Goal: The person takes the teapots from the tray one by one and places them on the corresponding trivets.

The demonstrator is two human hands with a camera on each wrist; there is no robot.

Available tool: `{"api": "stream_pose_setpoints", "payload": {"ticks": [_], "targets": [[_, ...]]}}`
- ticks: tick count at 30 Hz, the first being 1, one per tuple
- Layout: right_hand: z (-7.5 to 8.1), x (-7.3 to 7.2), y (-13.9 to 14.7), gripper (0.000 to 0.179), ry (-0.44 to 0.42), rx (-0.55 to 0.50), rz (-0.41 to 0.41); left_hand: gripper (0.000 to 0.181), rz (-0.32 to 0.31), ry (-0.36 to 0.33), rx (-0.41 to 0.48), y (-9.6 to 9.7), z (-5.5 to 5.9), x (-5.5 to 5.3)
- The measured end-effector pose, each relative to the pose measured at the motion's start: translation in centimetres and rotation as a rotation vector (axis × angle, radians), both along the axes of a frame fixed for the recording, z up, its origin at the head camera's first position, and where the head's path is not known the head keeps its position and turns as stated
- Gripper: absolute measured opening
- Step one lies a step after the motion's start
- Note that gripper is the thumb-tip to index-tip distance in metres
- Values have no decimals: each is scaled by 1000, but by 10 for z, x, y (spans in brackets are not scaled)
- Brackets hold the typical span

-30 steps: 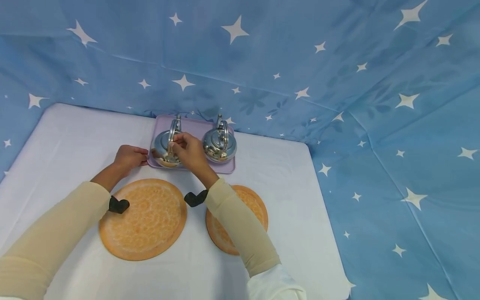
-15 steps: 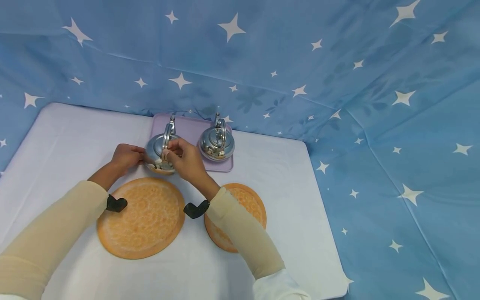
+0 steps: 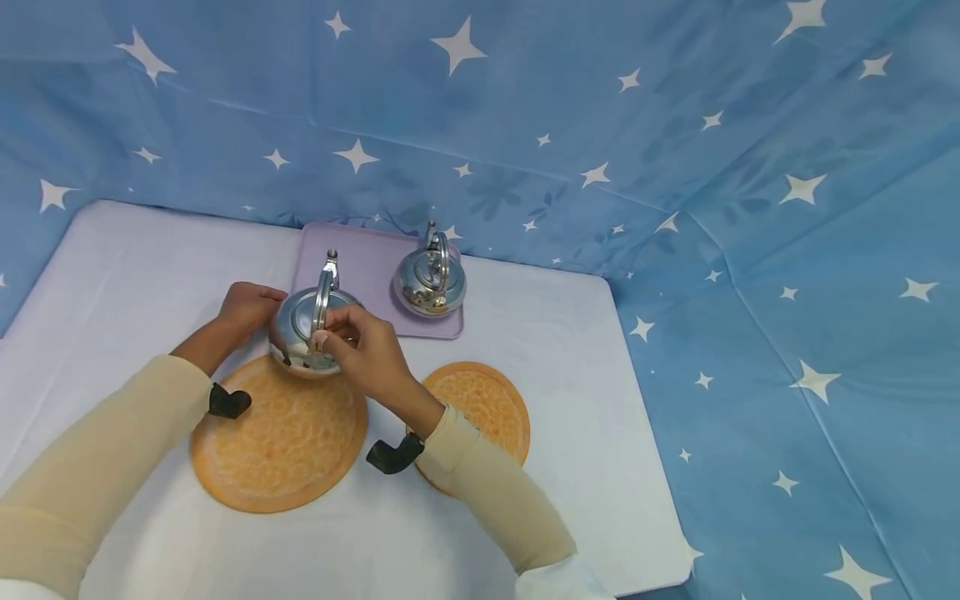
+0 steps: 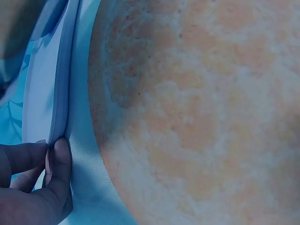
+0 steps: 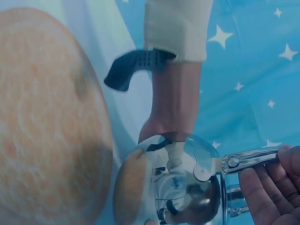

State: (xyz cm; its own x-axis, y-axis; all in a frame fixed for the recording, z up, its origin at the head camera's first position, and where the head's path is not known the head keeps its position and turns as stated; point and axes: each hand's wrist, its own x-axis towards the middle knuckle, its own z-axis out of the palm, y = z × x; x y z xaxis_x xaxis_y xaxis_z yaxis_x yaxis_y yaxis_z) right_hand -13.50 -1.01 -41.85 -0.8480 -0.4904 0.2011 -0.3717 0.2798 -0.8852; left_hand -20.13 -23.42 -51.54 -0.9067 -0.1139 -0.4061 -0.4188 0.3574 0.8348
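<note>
My right hand grips the arched metal handle of a shiny teapot, which has a flat round lid and a spout toward the back. The teapot is off the tray and overlaps the rear edge of the large round orange placemat in the head view. My left hand lies left of it. In the left wrist view, the left thumb and fingers pinch the lilac tray's edge. The lilac tray still bears a second, matching teapot at its right end.
A smaller round orange placemat lies to the right, partly under my right forearm. A white cloth covers the table. Blue curtains with white stars stand behind and to the right.
The teapot in my right hand has left the tray and moved forward to the left, toward me, over the large placemat's edge. The left hand stays at about the same place.
</note>
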Motion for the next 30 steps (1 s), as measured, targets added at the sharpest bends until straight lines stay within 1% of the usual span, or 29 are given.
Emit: {"api": "stream_pose_setpoints", "payload": {"ticks": [5, 8, 10, 15, 18, 25, 30], "targets": [[0, 15, 5, 12, -5, 4, 19, 40, 9, -13, 43, 1, -1, -4], [-2, 22, 6, 12, 10, 24, 31, 39, 24, -19, 84, 1, -2, -4], [-4, 26, 7, 11, 17, 33, 35, 39, 26, -19, 96, 0, -3, -5], [-7, 39, 6, 11, 5, 35, 54, 39, 13, -28, 78, 0, -5, -6], [-7, 46, 5, 11, 1, 30, 74, 39, 16, -29, 70, 1, -5, -7], [-10, 63, 5, 13, 9, -14, 128, 38, 27, -35, 73, 1, -5, -7], [-13, 73, 4, 13, 1, -30, 142, 39, 23, -38, 86, 0, -5, -7]]}}
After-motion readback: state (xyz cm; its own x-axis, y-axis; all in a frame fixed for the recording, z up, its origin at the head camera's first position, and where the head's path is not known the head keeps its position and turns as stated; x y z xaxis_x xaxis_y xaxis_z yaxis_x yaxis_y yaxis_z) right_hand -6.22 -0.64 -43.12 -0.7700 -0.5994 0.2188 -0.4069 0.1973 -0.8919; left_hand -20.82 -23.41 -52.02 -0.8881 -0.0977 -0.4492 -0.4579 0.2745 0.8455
